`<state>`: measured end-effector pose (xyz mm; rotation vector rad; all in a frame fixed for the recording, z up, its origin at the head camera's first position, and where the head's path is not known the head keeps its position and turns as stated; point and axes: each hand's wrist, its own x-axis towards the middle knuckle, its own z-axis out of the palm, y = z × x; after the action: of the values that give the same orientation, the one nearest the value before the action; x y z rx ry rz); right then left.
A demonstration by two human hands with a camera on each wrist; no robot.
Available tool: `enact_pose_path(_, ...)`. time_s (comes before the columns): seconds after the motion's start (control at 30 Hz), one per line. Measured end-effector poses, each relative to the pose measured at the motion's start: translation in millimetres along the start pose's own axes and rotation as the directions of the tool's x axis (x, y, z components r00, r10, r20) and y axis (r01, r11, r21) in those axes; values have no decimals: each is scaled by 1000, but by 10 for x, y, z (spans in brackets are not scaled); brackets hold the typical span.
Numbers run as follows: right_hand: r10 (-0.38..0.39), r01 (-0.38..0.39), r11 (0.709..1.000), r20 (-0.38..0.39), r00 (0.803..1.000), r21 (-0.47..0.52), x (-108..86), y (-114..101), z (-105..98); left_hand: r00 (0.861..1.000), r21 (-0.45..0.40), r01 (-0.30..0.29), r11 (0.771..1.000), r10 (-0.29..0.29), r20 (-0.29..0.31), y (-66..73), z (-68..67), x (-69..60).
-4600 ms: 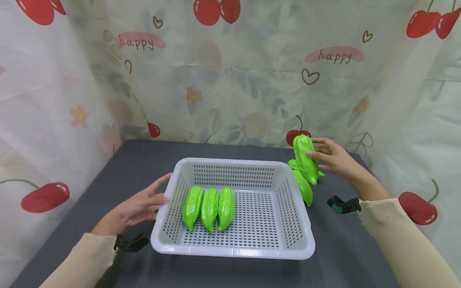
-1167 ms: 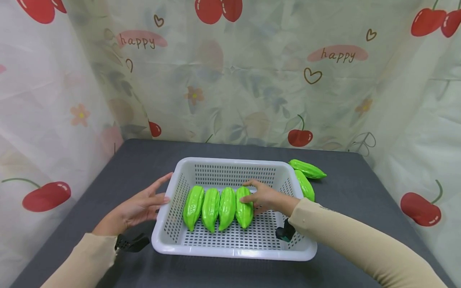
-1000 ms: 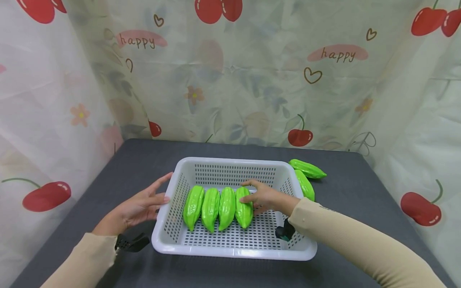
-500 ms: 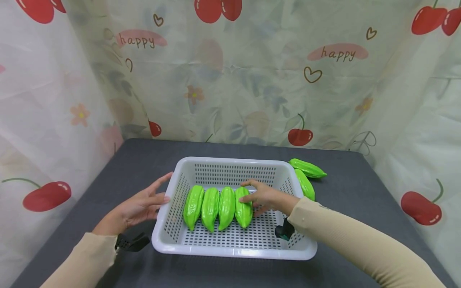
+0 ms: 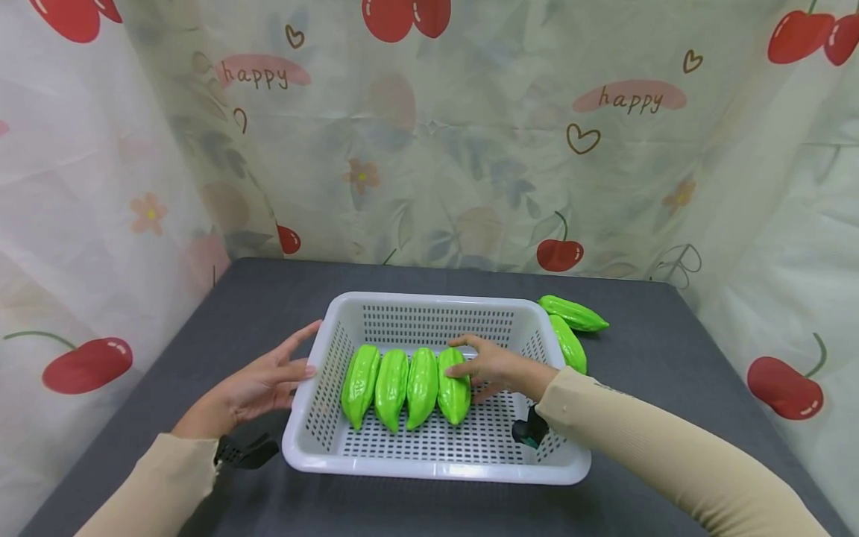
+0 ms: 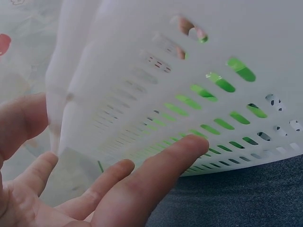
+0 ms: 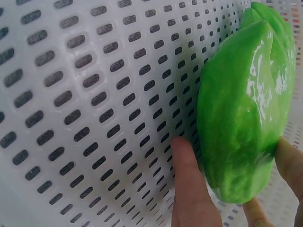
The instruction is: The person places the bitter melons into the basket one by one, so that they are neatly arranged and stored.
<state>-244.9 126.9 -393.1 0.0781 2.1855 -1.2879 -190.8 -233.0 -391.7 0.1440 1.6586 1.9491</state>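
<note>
A white perforated plastic basket [image 5: 429, 470] lies on the dark table. Inside it, several glossy green bitter melons [image 5: 391, 391] stand side by side in a row, pointed ends toward me. My right hand [image 5: 492, 368] reaches into the basket and holds the rightmost bitter melon [image 5: 454, 399], thumb on its top and fingers at its far end and right side. That bitter melon [image 7: 241, 113] fills much of the right wrist view and rests on the basket floor. My left hand [image 5: 265, 382] touches the basket's left side with extended fingers [image 6: 163, 168].
Two more bitter melons lie outside the basket at its right back corner: one [image 5: 573, 314] on the table, another [image 5: 567, 344] against the wall, partly hidden by my forearm. A patterned curtain [image 5: 429, 149] surrounds the dark table [image 5: 282, 287].
Since the oldest frame, my right hand has brought a bitter melon from the pile at right into the basket, beside the row. Over the last second almost nothing moves.
</note>
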Motion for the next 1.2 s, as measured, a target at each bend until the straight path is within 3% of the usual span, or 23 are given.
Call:
enact_pose_path(0.5,-28,27,999,43,999,27,-4,7,-24,1000,17,-5,1000,5,-2,-8,0,17)
enact_pose_path(1.2,-6,4,999,32,999,42,12,-1,-11,1000,7,-2,1000,2,7,-18,-20,16)
